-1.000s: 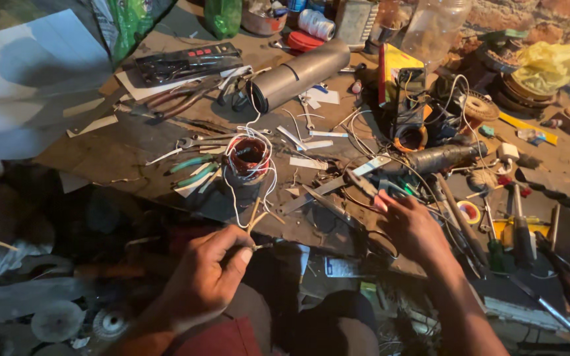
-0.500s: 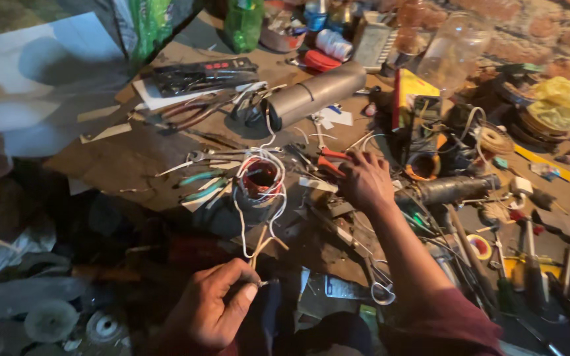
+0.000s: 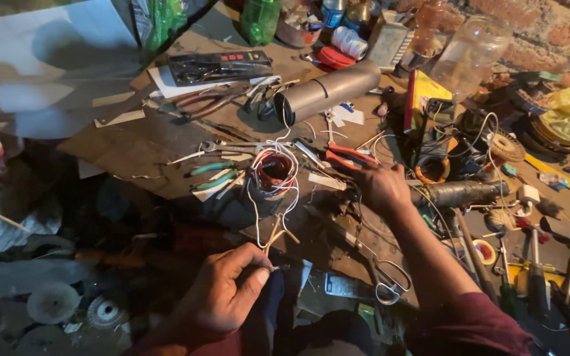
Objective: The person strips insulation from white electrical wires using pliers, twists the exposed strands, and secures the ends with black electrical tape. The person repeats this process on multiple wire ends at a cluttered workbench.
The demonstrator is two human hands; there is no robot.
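My left hand (image 3: 222,296) is low at the front edge of the workbench, its fingers pinched on the ends of thin white wires (image 3: 258,221). Those wires run up to a small round coil wound with red and white wire (image 3: 274,171) standing on the bench. My right hand (image 3: 379,186) reaches across the bench and touches the red handles of pliers (image 3: 348,157) lying just right of the coil. Whether the fingers have closed round the handles I cannot tell.
A grey metal tube (image 3: 328,92) lies behind the coil. Green-handled pliers (image 3: 212,175) rest left of it. Scissors (image 3: 384,280), a dark cylinder (image 3: 460,193), wire spools, a plastic jar (image 3: 466,56) and bottles crowd the right and back. White paper (image 3: 28,59) lies far left.
My right hand has moved left from the dark cylinder across the bench to the red-handled pliers. My left hand stays pinched on the white wires near the front.
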